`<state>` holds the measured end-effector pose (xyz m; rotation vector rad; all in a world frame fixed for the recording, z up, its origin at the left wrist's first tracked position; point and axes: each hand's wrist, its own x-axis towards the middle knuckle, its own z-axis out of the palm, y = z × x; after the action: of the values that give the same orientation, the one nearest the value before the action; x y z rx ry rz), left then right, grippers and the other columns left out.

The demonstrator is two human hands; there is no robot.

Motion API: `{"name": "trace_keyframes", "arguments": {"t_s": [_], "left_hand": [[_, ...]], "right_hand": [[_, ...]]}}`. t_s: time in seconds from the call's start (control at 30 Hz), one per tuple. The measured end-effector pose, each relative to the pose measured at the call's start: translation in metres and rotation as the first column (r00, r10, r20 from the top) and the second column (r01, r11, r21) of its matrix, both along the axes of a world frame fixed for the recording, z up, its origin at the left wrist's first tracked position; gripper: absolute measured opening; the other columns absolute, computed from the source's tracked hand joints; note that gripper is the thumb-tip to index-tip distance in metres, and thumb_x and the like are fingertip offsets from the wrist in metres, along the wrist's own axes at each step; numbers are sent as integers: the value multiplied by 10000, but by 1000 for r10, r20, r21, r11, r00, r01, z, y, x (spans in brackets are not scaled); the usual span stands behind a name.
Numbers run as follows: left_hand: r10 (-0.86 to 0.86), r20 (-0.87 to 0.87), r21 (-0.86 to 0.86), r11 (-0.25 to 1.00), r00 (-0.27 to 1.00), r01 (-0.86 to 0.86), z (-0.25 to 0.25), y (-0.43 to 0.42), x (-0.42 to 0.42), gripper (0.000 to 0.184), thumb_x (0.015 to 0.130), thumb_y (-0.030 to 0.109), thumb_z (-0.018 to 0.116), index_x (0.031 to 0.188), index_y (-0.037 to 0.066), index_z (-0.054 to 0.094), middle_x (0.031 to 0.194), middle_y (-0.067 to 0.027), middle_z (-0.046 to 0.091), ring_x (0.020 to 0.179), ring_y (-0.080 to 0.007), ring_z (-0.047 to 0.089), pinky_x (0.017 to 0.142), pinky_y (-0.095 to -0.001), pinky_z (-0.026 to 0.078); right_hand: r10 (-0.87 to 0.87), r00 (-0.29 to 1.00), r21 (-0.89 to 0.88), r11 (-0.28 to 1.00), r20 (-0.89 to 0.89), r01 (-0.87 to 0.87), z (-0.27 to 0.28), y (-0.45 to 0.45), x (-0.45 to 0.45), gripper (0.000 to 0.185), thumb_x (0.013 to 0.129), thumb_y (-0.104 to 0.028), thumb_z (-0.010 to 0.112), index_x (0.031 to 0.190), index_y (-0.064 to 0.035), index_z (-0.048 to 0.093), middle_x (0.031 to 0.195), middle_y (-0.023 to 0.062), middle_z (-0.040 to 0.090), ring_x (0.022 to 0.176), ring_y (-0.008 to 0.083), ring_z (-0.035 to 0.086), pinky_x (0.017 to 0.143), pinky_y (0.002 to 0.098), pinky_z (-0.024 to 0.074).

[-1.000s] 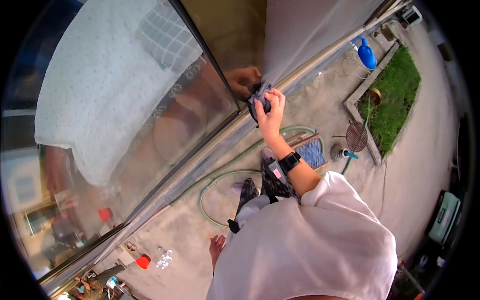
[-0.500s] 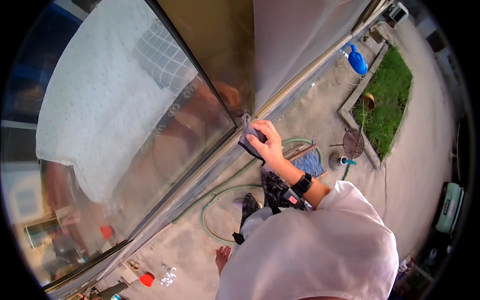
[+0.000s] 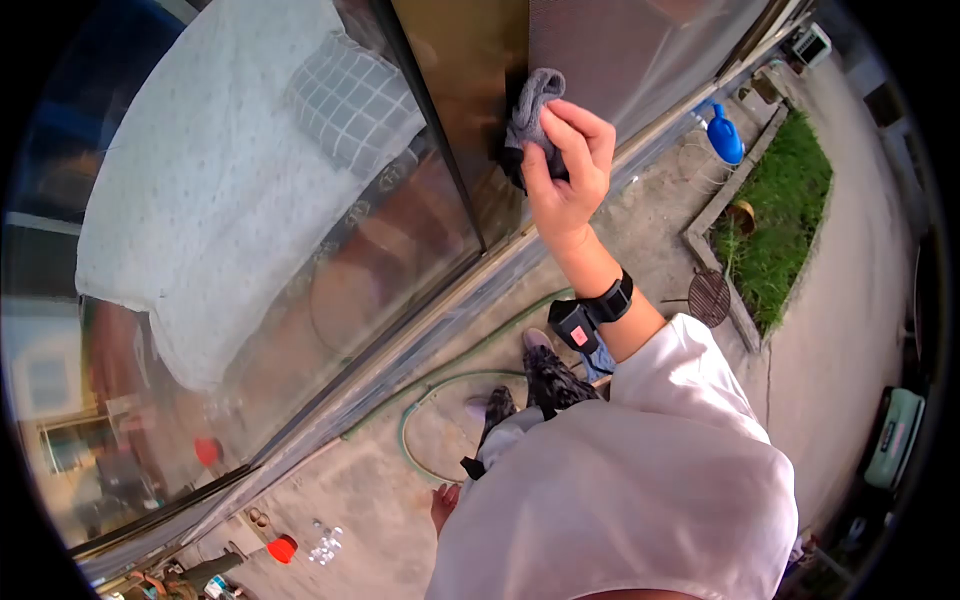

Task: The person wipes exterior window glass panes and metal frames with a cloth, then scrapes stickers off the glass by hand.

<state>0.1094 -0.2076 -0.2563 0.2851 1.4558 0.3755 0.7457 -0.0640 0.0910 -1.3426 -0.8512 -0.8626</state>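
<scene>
Bunched grey cloth with black edging [image 3: 533, 118] sits pinched in the fingers of the right hand [image 3: 573, 190], up at the reflective glass pane [image 3: 610, 50]; the left hand [image 3: 444, 506] hangs low, its fingers' spread I can't tell.

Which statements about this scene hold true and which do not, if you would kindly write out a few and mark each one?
1. The right hand holds a gray cloth. True.
2. The left hand is pressed against the glass. False: it hangs low beside the white shirt.
3. A checked pillow shows behind the glass. True.
4. The strap near the right hand is white. False: it is black.
5. The blue container is in the middle of the grass. False: it is outside the grass plot.
</scene>
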Motion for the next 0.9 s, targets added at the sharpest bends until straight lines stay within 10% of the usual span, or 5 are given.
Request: {"name": "trace_keyframes", "arguments": {"t_s": [0.3,0.4,0.57,0.63,0.9], "left_hand": [[-276,-206,-67,961,939,268,63,49,30,547,949,464,369,1273,24,403,1121,-156,579,1064,-258,541,884,-392,451],[-278,-156,-1,959,948,282,88,73,67,553,949,463,368,1294,32,388,1152,-136,567,1094,-251,529,862,-380,460],[-358,-122,94,924,926,370,106,90,92,561,953,473,344,1310,41,379,1213,-133,533,1124,-246,517,834,-368,462],[-350,-140,82,928,926,363,106,90,98,557,954,470,343,1310,43,378,1217,-133,532,1130,-248,513,842,-373,458],[-364,-139,109,919,921,379,129,97,117,557,958,468,328,1321,49,374,1226,-126,529,1147,-254,501,906,-391,421]], "right_hand": [[-91,900,-339,938,-426,-66,-167,-35,-37,256,678,-23,686,910,-117,630,1052,83,557,886,248,575,713,314,500],[-172,880,-679,705,-443,-204,-231,-52,-35,246,713,-98,672,952,-130,620,1013,62,548,886,272,578,694,379,493],[-321,599,-618,682,-734,-392,-261,-82,-32,267,769,-156,651,1033,-119,631,1011,86,541,911,284,572,764,374,476],[-248,320,-259,966,-915,9,-263,-81,-10,283,810,-196,635,1077,-103,626,1017,103,538,919,261,576,794,345,462],[-388,340,-504,770,-857,-391,-262,-19,-115,386,807,-258,634,1172,-139,601,1035,118,539,976,288,562,855,342,434]]}}
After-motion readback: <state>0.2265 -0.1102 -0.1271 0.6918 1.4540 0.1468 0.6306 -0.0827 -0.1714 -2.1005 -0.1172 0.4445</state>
